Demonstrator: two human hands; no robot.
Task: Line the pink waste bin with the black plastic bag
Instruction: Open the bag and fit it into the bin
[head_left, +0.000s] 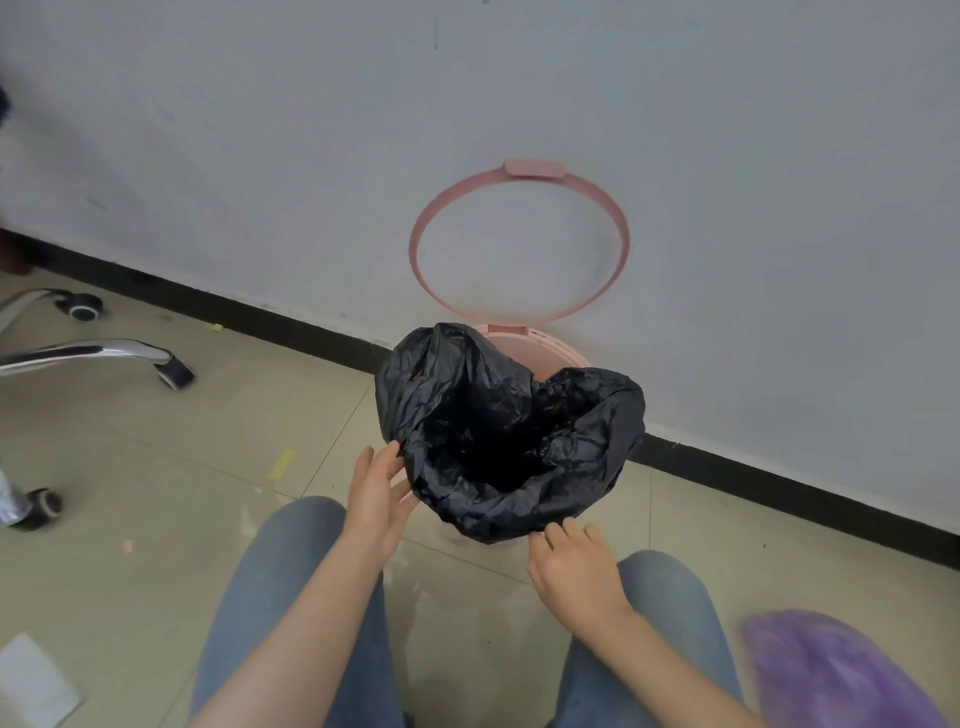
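The pink waste bin (540, 353) stands on the floor against the wall, its pink ring lid (519, 244) flipped up against the wall. The black plastic bag (498, 431) sits open in the bin, its crumpled edge folded out over most of the rim; only the far pink rim shows. My left hand (376, 499) touches the bag's left edge with fingers straight. At the near edge, my right hand (571, 566) reaches the bag's lower rim with its fingertips, fingers loosely bent. Whether it pinches the plastic is unclear.
An office chair's chrome legs and castors (130, 358) spread at the left. A purple plastic bag (831, 670) lies at the lower right. A white sheet (31, 675) lies on the tiled floor at the lower left. My knees in jeans (291, 597) flank the bin.
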